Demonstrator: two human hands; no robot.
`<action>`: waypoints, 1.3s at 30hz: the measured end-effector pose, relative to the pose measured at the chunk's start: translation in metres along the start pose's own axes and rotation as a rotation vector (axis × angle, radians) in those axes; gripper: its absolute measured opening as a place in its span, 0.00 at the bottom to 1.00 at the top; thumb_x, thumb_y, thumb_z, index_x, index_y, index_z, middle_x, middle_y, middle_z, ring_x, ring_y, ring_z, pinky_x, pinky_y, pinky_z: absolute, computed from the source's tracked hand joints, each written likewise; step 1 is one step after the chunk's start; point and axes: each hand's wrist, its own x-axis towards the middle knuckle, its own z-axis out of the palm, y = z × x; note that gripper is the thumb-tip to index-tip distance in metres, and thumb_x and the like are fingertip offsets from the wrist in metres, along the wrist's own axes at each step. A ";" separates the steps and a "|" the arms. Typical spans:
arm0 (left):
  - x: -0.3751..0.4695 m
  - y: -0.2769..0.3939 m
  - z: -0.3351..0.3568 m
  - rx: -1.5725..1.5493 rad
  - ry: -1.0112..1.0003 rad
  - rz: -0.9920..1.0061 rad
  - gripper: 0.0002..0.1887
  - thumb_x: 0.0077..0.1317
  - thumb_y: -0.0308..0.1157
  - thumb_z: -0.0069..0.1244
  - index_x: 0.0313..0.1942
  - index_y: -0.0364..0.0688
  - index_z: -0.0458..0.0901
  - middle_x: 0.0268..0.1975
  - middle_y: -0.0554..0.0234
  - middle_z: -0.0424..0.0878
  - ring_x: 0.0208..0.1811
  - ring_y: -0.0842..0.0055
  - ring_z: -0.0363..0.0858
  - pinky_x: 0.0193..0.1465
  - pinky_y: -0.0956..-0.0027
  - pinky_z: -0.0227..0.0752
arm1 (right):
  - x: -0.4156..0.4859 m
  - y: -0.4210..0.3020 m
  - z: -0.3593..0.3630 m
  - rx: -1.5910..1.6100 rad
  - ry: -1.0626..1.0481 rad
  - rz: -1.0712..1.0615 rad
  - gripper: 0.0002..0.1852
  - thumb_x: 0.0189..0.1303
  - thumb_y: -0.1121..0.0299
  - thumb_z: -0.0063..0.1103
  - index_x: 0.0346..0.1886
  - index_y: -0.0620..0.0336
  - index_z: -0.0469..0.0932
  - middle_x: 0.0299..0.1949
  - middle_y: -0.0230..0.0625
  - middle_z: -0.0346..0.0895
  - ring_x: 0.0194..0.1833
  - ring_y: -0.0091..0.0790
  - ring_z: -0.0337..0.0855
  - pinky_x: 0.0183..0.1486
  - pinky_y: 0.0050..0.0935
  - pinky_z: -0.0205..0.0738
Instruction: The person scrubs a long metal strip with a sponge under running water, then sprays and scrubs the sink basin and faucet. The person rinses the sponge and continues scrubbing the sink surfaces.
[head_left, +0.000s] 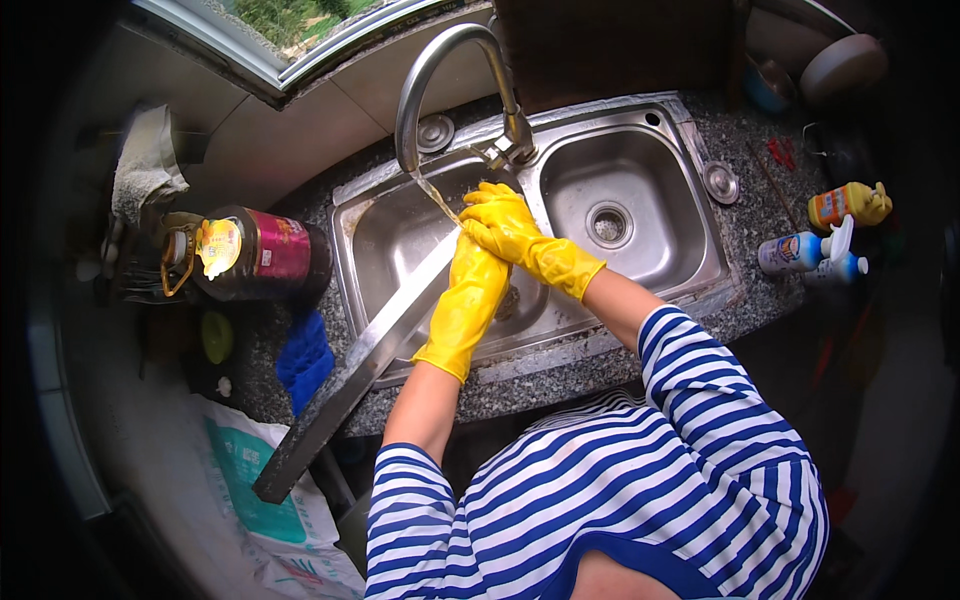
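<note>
Both hands wear yellow rubber gloves and meet over the left bowl of a stainless steel double sink (345, 255). My left hand (480, 255) is at the upper end of a long, flat-sided metal bar (360, 375), which slants across the sink's front rim and out past the counter edge. My right hand (506, 221) lies over my left hand, its fingers against the other glove. Water runs from the curved metal faucet (409, 97) onto the gloves. The fingers and the bar's upper end overlap, so I cannot tell whether either hand grips it.
Left of the sink stand a large dark bottle with a handle (255, 251) and a blue cloth (304, 356). A printed sack (255, 480) lies below. Pump bottles (791, 251), a yellow bottle (840, 206) and a drain strainer (721, 182) are at the right.
</note>
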 end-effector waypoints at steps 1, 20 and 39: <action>-0.008 -0.006 -0.023 -0.062 0.012 0.130 0.23 0.68 0.32 0.39 0.63 0.40 0.63 0.59 0.53 0.69 0.62 0.63 0.67 0.65 0.66 0.59 | 0.001 0.008 0.001 0.074 0.091 0.037 0.13 0.53 0.62 0.52 0.34 0.57 0.84 0.47 0.41 0.80 0.55 0.51 0.72 0.60 0.51 0.61; -0.014 -0.038 0.040 -3.317 0.709 0.264 0.26 0.74 0.44 0.29 0.69 0.47 0.53 0.73 0.54 0.53 0.74 0.57 0.49 0.75 0.49 0.42 | -0.005 -0.079 0.027 0.185 0.103 -0.176 0.15 0.56 0.65 0.53 0.46 0.54 0.81 0.51 0.42 0.76 0.57 0.49 0.71 0.63 0.46 0.61; -0.038 -0.029 0.026 -3.260 0.666 0.504 0.32 0.72 0.55 0.29 0.71 0.49 0.50 0.74 0.56 0.48 0.74 0.58 0.47 0.75 0.47 0.41 | -0.009 -0.089 0.040 0.081 -0.049 0.124 0.20 0.63 0.62 0.47 0.56 0.57 0.75 0.66 0.47 0.63 0.70 0.51 0.54 0.71 0.53 0.40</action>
